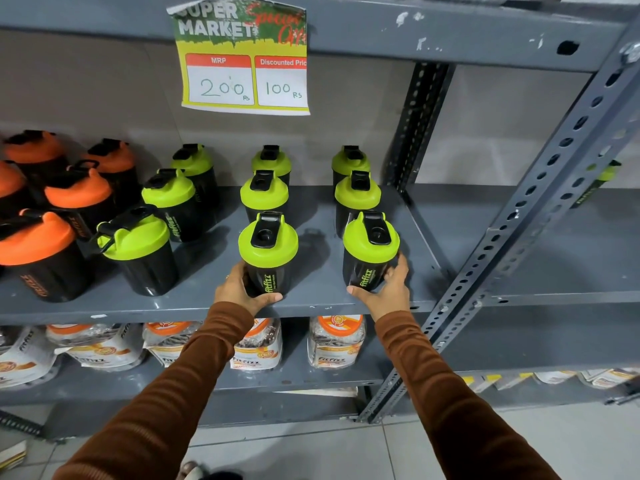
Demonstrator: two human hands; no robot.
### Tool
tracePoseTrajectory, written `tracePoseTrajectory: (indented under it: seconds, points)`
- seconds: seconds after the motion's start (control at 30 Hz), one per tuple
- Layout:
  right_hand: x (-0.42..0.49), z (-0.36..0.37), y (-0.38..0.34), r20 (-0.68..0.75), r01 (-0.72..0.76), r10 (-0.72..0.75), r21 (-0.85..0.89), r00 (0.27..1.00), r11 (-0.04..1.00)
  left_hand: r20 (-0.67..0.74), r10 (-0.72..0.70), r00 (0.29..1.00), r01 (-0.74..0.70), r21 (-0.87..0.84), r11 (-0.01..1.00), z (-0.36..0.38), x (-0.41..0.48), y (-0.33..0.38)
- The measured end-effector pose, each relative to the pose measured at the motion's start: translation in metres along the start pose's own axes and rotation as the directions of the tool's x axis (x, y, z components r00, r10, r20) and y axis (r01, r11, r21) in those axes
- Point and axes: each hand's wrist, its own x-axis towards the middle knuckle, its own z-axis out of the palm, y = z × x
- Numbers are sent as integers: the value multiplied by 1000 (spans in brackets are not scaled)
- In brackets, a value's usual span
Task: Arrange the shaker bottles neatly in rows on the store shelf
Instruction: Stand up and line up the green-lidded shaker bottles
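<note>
Black shaker bottles with lime-green lids stand on the grey shelf (311, 306). My left hand (239, 289) grips the base of the front bottle (268, 251) of the middle column. My right hand (389, 285) wraps the base of the front bottle (370, 249) of the right column. Both bottles stand upright near the shelf's front edge. Behind each stand two more green-lidded bottles (265, 194) (357, 192) in line. To the left, three green-lidded bottles (136, 247) form a slanted column.
Orange-lidded shakers (38, 244) crowd the shelf's far left. A price sign (246, 60) hangs from the shelf above. A perforated steel upright (519, 216) stands right of my right hand. Packaged jars (336, 341) fill the shelf below.
</note>
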Motion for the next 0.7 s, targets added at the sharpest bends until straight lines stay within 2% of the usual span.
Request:
tracePoseTrajectory:
  seconds: [0.7]
  points:
    - [5, 2, 5, 8, -8, 8, -16, 1000, 1000, -1, 9, 1000, -9, 41, 999, -1, 0, -3]
